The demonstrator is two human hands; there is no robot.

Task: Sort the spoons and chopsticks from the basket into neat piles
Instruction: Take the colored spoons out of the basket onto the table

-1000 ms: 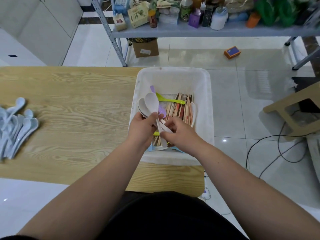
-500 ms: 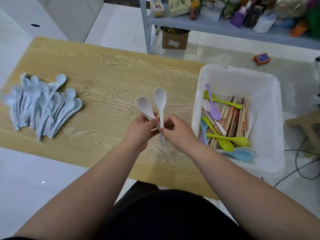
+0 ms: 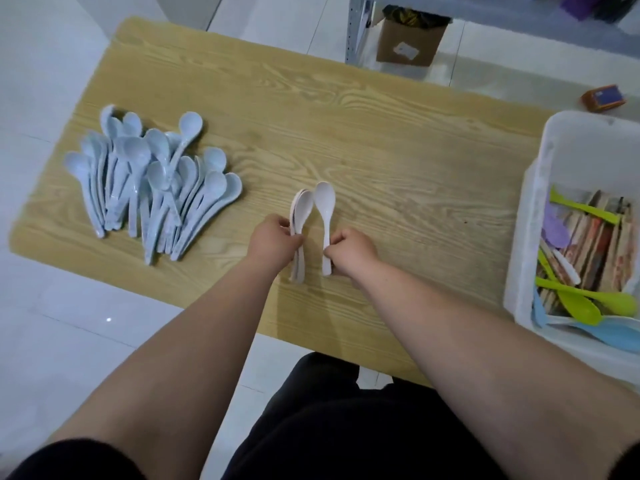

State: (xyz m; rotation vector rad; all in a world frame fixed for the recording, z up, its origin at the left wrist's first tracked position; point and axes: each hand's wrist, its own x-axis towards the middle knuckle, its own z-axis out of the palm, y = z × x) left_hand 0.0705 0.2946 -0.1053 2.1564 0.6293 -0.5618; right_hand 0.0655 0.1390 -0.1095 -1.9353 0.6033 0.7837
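Note:
My left hand (image 3: 273, 242) grips a small stack of white spoons (image 3: 300, 216) by the handles, low over the wooden table (image 3: 381, 140). Beside it, my right hand (image 3: 353, 251) pinches the handle of a single white spoon (image 3: 325, 209), bowl pointing away from me. A pile of several pale blue spoons (image 3: 156, 181) lies on the table's left part. At the right edge stands the white basket (image 3: 554, 161), holding wooden chopsticks (image 3: 595, 251), green spoons (image 3: 581, 299), a purple spoon (image 3: 556, 230) and a light blue spoon (image 3: 609, 332).
A cardboard box (image 3: 408, 43) sits on the tiled floor behind the table, next to a metal shelf leg (image 3: 356, 26). A small orange and blue box (image 3: 604, 97) lies on the floor beyond the basket. The table's near edge runs just in front of my wrists.
Both hands carried the white spoons out of the basket and leftward over the table. The single spoon in my right hand now stands apart from the stack in my left hand.

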